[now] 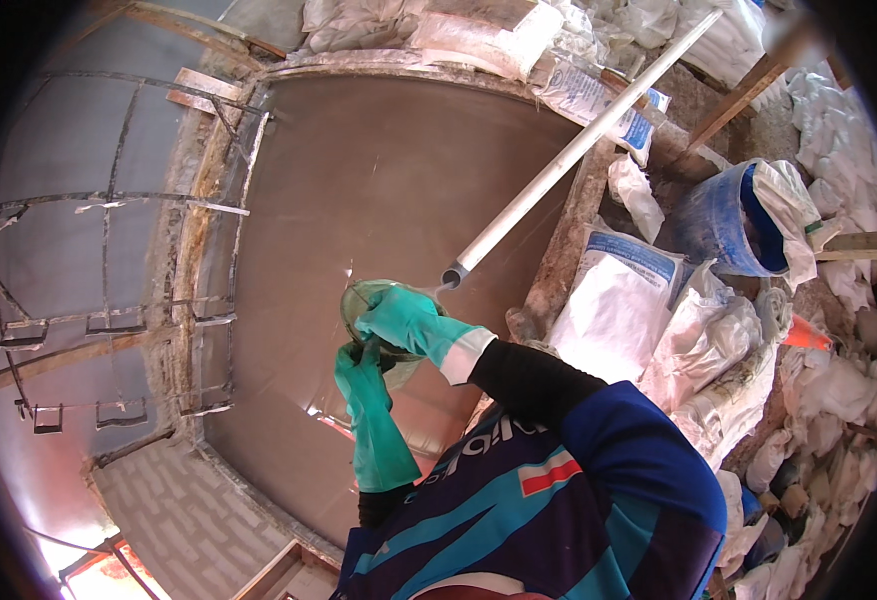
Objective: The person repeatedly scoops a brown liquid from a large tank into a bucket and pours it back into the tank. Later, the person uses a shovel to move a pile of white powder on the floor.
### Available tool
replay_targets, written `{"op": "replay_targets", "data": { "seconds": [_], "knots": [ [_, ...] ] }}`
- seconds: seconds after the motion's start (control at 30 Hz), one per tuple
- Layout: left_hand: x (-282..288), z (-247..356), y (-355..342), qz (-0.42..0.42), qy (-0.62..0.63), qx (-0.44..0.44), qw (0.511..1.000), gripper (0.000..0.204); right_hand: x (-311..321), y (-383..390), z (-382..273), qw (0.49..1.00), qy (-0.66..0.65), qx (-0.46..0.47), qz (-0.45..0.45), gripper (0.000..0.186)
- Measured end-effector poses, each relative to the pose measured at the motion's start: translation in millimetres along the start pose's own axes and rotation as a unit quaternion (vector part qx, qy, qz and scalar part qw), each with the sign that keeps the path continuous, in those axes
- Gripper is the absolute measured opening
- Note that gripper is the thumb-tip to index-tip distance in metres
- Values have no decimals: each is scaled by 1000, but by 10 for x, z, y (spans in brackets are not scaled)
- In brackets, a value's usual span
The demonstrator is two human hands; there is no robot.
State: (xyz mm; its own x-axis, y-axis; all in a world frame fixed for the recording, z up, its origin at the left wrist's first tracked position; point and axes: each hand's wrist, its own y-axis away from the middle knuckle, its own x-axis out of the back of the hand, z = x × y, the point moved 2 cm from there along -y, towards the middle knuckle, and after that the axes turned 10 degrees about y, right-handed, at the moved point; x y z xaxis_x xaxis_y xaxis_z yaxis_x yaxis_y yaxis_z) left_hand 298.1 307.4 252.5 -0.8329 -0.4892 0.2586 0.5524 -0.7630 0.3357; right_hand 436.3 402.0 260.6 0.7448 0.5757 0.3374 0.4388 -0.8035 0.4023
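A person in a blue, striped long-sleeved jersey leans over a wide tank of brown, muddy water [379,180], both hands in green rubber gloves. The right hand [404,320] lies over the rim of a small, round, clear container [369,305], fingers curled down along its near edge, gripping it. The left hand [359,375] comes up from below and closes on the underside of the same container; its fingertips are hidden behind the vessel, so how tightly they clasp cannot be told. The container is held in the air above the water, just beside the open lower end of a long white plastic pipe [569,160], which slants down from the upper right across the tank's edge. A thin trickle appears to run from the pipe mouth toward the container. To the right, on the bank, stand white sacks with blue print [614,300], crumpled empty bags and a blue bucket [719,225] lined with a white bag. Left of the tank, a rusty metal frame [109,250] stretches over grey sheeting.
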Motion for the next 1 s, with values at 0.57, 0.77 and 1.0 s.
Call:
{"op": "replay_targets", "data": {
  "seconds": [0.57, 0.77, 1.0],
  "knots": [
    [-334, -396, -168, -48, 117, 26, 992, 23, -111, -3, 442, 983, 102, 130, 83, 35],
    [470, -1342, -336, 9, 153, 48, 987, 25, -643, 72, 494, 925, 227, 255, 163, 30],
    [1577, -2561, -42, 105, 175, 145, 968, 25, -1366, 608, 105, 991, 79, 108, -27, 26]
  ]
}}
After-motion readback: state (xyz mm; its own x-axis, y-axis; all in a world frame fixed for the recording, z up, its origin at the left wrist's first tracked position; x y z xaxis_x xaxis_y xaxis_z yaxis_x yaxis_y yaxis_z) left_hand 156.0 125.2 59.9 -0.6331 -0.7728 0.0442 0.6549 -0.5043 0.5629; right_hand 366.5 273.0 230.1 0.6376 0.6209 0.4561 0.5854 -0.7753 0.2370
